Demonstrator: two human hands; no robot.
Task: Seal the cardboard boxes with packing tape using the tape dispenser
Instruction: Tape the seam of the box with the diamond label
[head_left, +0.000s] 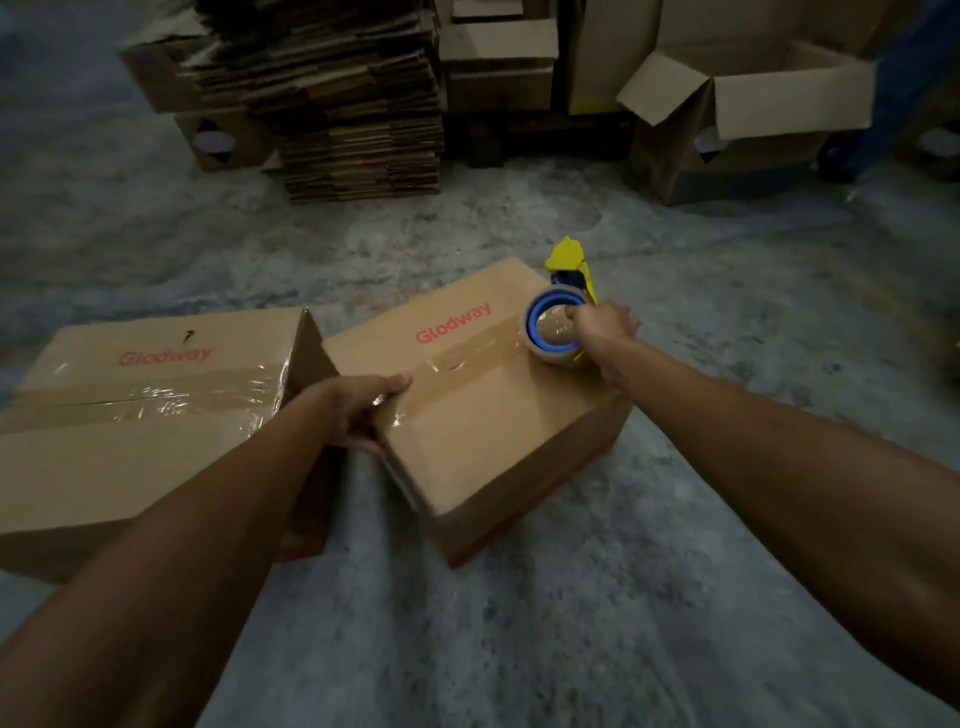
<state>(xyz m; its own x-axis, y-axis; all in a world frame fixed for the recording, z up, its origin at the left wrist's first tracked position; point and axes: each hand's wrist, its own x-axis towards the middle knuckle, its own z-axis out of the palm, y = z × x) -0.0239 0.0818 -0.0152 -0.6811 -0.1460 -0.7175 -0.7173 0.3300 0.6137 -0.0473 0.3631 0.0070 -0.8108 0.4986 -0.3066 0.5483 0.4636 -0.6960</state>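
Closest up, both bare forearms reach out over the concrete floor. Left side has the bigger taped box, red Glodway print on top, already done. The smaller box is just beside it, clear tape running down its top seam. Left hand grips its near corner, fingers curled over the edge. Right hand is wrapped around the yellow-and-blue tape dispenser, which sits on the box's far right edge. Flattened cardboard stack and an open box sit behind.
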